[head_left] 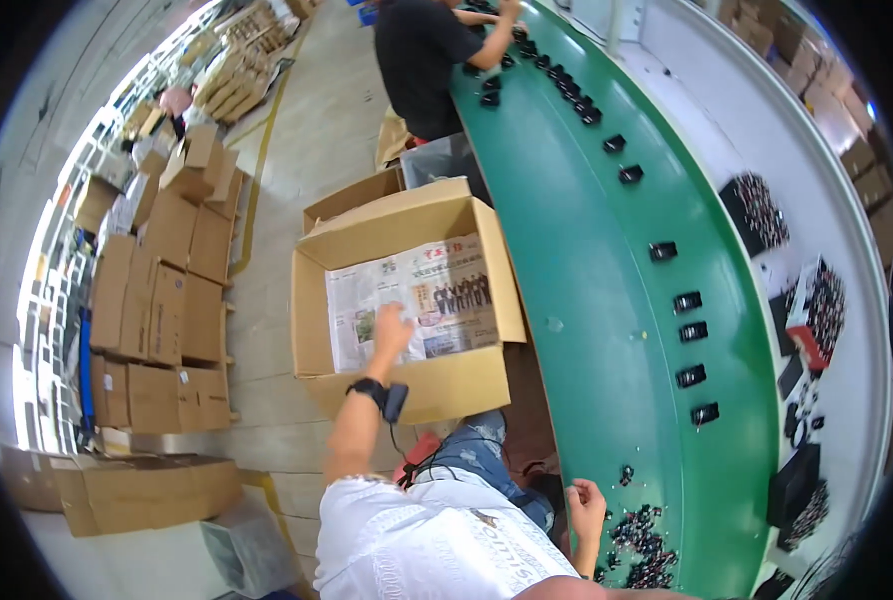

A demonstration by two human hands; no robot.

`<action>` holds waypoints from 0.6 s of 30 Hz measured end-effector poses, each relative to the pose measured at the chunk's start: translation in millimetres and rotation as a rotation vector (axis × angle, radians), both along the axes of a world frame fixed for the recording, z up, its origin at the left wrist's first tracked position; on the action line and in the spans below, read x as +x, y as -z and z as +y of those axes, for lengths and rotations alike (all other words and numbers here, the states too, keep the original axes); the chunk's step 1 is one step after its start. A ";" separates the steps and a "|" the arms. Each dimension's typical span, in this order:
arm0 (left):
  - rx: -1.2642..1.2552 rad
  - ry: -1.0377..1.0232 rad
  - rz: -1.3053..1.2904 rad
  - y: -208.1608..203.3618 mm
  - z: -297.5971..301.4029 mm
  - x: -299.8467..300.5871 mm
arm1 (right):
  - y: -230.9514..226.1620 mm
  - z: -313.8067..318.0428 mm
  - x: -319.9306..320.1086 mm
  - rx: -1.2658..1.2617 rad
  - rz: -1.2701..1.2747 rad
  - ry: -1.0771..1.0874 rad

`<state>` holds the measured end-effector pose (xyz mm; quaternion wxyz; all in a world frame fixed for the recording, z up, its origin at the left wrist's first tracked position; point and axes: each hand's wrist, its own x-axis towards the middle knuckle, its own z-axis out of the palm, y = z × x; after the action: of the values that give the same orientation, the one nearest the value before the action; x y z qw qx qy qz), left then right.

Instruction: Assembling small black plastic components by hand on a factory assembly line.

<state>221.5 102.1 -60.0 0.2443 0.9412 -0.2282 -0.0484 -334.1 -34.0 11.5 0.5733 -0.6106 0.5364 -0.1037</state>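
My left hand (391, 332) reaches into an open cardboard box (407, 385), its fingers stretched over a sheet of newspaper (367, 290) that covers what is inside. No object shows in that hand, and a black band with a small black device (395, 403) is on its wrist. By the near edge of the green work table, my right hand (587, 503) is raised with loosely bent fingers, apart and with nothing visible in them. Just beside it lies a heap of small dark parts (645, 545) with red and silver bits.
A spaced row of black parts (690, 328) runs along the green table (607, 370). Trays of small parts (762, 215) line its far side. At the table's far end a person in black (422, 60) works. Stacked cartons (167, 290) stand on the left.
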 end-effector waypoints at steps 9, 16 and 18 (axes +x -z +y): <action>0.366 -1.048 0.513 144.2 105.0 101.1 | -19.7 30.1 72.1 0.036 0.251 -0.306; 0.368 -0.899 0.238 151.6 168.1 98.4 | -43.0 -2.4 166.4 -0.056 0.250 -0.529; 0.382 -0.669 0.217 161.9 172.8 102.4 | -50.4 -8.7 188.8 -0.085 0.237 -0.558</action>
<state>323.9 274.9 -221.9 0.0896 0.9815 0.1312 -0.1068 -145.3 -42.8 62.0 0.4872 -0.7656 0.4061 0.1074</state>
